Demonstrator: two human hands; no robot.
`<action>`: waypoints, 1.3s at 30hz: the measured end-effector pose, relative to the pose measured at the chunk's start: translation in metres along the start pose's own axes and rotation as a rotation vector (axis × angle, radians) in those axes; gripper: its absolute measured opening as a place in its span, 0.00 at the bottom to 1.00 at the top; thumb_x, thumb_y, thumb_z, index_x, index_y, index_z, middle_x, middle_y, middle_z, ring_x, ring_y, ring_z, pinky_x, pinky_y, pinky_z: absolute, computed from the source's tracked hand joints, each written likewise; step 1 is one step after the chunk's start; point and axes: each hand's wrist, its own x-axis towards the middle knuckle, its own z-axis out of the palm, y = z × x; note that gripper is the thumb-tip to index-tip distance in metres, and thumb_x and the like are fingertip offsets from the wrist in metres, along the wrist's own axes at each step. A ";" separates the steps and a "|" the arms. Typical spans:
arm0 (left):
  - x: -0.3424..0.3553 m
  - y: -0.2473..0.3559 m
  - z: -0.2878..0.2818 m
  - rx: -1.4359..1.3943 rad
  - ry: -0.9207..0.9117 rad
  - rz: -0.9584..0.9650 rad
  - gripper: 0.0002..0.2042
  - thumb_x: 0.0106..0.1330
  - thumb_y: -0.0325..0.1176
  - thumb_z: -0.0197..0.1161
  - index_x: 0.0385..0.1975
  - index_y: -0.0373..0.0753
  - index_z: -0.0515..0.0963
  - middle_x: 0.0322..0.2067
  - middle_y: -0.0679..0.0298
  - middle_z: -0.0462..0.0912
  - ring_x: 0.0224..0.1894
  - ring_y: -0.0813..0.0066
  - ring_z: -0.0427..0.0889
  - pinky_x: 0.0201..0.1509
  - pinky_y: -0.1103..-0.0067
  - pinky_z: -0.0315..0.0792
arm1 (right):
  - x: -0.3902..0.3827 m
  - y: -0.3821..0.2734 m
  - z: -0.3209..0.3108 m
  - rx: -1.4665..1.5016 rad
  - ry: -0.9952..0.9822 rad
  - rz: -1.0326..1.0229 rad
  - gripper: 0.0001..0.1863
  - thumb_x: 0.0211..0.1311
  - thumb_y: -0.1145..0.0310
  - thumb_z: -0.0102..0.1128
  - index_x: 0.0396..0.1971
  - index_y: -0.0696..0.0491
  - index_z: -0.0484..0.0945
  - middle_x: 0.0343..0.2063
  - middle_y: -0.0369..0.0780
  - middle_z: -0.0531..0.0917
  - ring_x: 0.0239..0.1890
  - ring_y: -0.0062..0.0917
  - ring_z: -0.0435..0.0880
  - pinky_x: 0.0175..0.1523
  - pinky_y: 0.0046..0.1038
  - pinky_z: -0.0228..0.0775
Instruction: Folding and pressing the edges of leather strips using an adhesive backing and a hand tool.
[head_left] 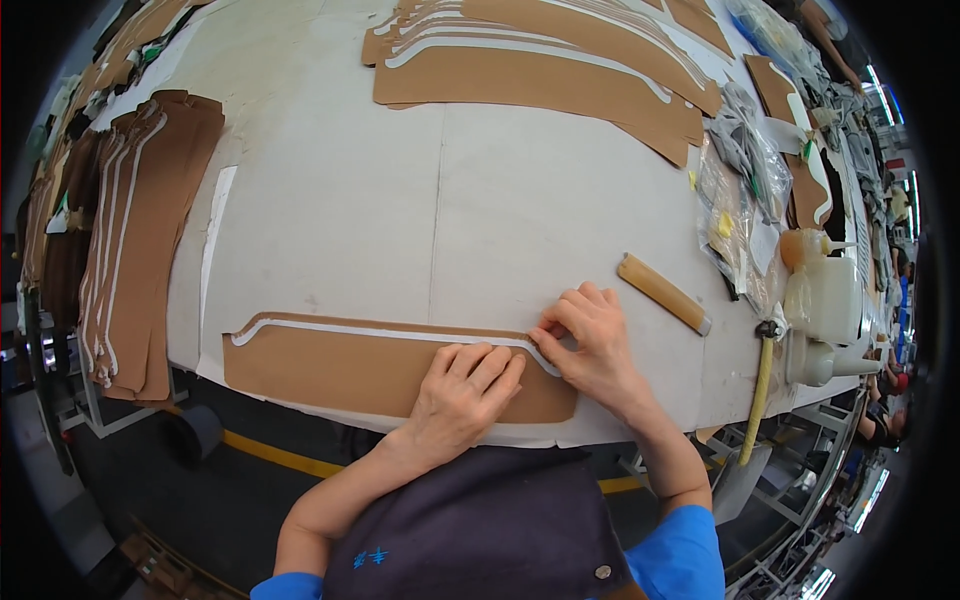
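Observation:
A long brown panel [330, 365], leather-like, lies flat along the near edge of the table. A white strip [390, 331] runs near its far edge and bends down at the right end. My left hand [465, 395] rests on the panel right of its middle, fingers slightly bent and pressing down on the surface. At the right end, my right hand [590, 345] pinches the panel's far edge beside the white strip between thumb and fingers. The fingertips partly hide that edge.
Stacked brown panels with white strips [520, 75] lie at the far side; another stack [150, 240] hangs over the left edge. To the right are a wooden-handled flat tool [660, 290], plastic bags [745, 190], a white bottle [830, 300] and a yellow-handled brush [758, 395].

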 end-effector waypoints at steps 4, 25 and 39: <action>0.000 0.001 0.000 0.002 -0.004 0.005 0.20 0.56 0.31 0.76 0.51 0.37 0.84 0.49 0.63 0.80 0.51 0.64 0.78 0.55 0.66 0.71 | -0.002 0.002 0.003 -0.037 0.039 -0.031 0.11 0.53 0.73 0.76 0.26 0.48 0.77 0.24 0.31 0.77 0.32 0.27 0.73 0.43 0.35 0.58; 0.006 0.002 0.005 0.035 -0.040 -0.025 0.26 0.59 0.33 0.76 0.59 0.37 0.83 0.46 0.64 0.77 0.50 0.67 0.76 0.54 0.68 0.68 | 0.001 0.005 -0.005 0.092 -0.036 0.049 0.10 0.52 0.74 0.73 0.27 0.48 0.78 0.25 0.30 0.78 0.35 0.27 0.74 0.46 0.33 0.58; -0.008 -0.024 -0.044 -0.049 0.032 -0.106 0.20 0.58 0.26 0.76 0.52 0.38 0.85 0.48 0.62 0.82 0.51 0.61 0.81 0.54 0.65 0.75 | -0.003 0.004 -0.012 0.181 -0.125 0.094 0.09 0.57 0.73 0.75 0.30 0.49 0.81 0.26 0.30 0.78 0.37 0.24 0.73 0.52 0.30 0.58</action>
